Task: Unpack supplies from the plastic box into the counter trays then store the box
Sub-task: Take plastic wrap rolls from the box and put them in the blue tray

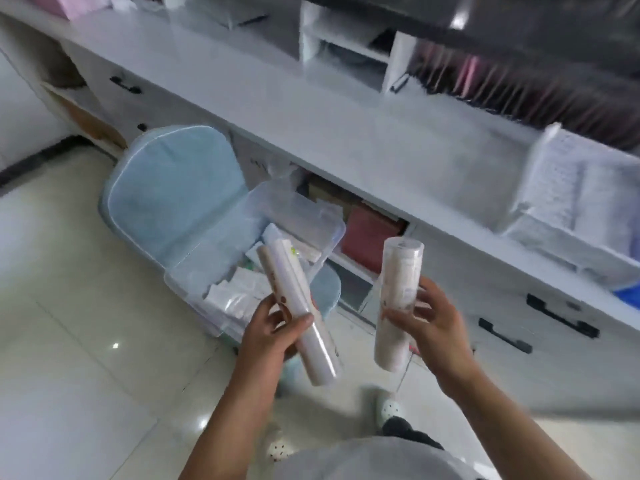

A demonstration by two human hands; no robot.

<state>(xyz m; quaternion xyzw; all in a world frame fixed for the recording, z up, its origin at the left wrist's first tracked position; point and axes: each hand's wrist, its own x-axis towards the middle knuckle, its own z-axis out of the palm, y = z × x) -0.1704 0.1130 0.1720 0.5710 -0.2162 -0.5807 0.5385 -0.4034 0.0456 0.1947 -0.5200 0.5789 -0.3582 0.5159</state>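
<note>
A clear plastic box [221, 271] with its lid flipped open stands on a light blue chair [166, 199], holding several white packets. My left hand [273, 332] grips a long clear-wrapped tube of white pads [298, 306], tilted up to the left above the box. My right hand [433, 317] grips a second tube of pads [398, 299], nearly upright, to the right of the box. White mesh trays [571, 209] sit on the counter at the right.
The white counter [346, 133] runs diagonally across the view, with a white shelf unit [343, 43] on it. Below it are drawers with black handles [561, 315] and an open cubby holding a red box [370, 233]. Pale tiled floor lies to the left.
</note>
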